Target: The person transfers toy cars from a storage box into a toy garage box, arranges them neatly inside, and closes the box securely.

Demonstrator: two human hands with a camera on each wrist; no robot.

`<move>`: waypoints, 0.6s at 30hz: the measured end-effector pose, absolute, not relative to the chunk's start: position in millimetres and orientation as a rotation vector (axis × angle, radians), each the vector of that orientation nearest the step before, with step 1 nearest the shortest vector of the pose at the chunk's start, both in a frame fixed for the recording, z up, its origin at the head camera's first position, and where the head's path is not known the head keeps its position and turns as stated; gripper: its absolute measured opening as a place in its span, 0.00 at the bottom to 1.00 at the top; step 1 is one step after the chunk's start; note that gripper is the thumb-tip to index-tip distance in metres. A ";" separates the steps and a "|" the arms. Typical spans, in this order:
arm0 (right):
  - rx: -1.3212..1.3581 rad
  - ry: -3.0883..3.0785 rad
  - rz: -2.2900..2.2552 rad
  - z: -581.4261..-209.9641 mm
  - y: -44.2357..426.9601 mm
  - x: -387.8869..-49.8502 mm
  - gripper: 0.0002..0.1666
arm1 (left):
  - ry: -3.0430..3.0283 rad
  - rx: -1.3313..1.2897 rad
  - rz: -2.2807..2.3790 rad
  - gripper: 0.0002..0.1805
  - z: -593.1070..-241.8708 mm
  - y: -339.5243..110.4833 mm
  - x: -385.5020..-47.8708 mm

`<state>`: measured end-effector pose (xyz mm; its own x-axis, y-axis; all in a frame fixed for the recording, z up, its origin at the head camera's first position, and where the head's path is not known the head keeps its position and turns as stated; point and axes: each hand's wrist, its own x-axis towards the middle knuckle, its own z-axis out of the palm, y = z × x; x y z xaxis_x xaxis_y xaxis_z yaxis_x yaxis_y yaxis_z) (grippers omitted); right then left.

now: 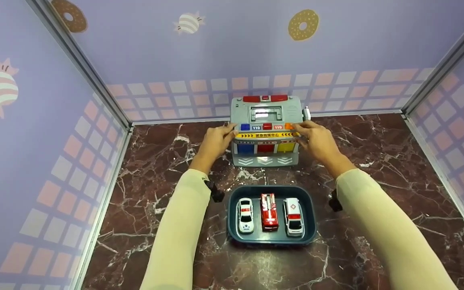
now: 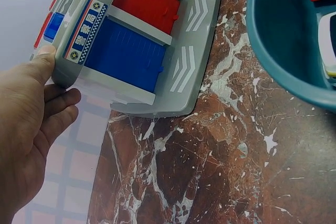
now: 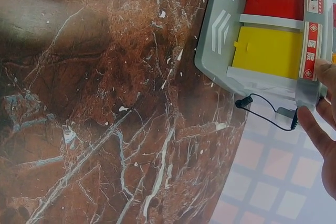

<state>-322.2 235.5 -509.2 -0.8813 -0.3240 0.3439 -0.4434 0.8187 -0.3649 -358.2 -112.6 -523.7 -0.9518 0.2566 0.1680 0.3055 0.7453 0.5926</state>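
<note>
Beside the far wall point(image 1: 248, 48), a toy station point(image 1: 267, 135) is stood upright on the bench point(image 1: 131, 209), its roof corners pinched between the thumb and fingers of the left hand point(image 1: 216, 143) and right hand point(image 1: 318, 139). Its setting in place is judged nearly done; its blue door point(image 1: 246, 148), red door point(image 1: 266, 148) and yellow door point(image 1: 285, 147) are closed. Nearer, in the tray point(image 1: 270, 240), the police car point(image 1: 246, 215), fire engine point(image 1: 269, 212) and ambulance point(image 1: 294, 217) are lined up left to right; any handling of them is judged not yet begun.
</note>
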 end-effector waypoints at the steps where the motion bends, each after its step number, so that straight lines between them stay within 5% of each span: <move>1: 0.589 -2.737 0.641 -509.4 235.4 -322.2 0.27 | -2.867 -0.460 -0.990 0.25 -523.5 -112.4 -358.2; 18: 0.599 -2.754 0.591 -510.1 235.1 -323.6 0.27 | -2.834 -0.522 -0.965 0.24 -524.4 -113.2 -357.7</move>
<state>-323.6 235.1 -510.1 -0.8809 -0.3382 0.3312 -0.4443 0.8320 -0.3323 -357.7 -113.2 -524.4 -0.9360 0.2868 0.2039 0.3516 0.7401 0.5732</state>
